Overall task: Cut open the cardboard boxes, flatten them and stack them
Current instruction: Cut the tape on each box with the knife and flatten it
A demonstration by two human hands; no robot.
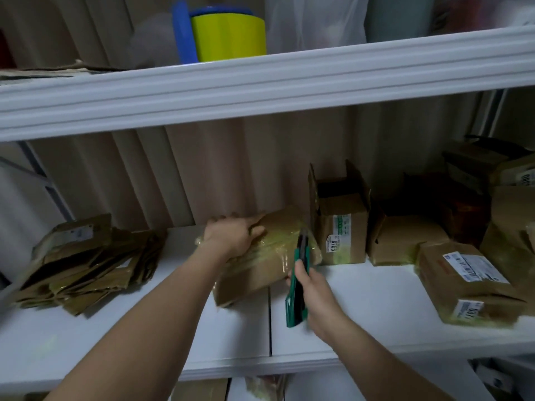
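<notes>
The job looked partly done. On the left of the white shelf (362,311) lay a loose stack of flattened boxes (86,267), fanned out and overlapping, which I took to be the finished ones. In the middle sat the box in hand (260,256), a brown one wrapped in yellowish tape, tilted with its near end toward the shelf's front.

The left hand (231,235) rested on the box's far upper corner, fingers curled over the edge and gripping it to hold it steady. The right hand (311,290) was wrapped around a green box cutter (298,282), with the tool's tip at the taped right side of the box. Whether the blade was actually in the tape could not be told, since that spot was blurred.

Plenty remained. Just right of the box stood an open box (341,224) with its flaps up, upright and not yet flattened. Further right a cluster of taped boxes (469,282) with shipping labels sat piled against one another, apparently uncut. By that count the work seemed somewhere near its middle: this box still needed slitting, pressing flat and adding to the stack, and then each of those on the right the same.
</notes>
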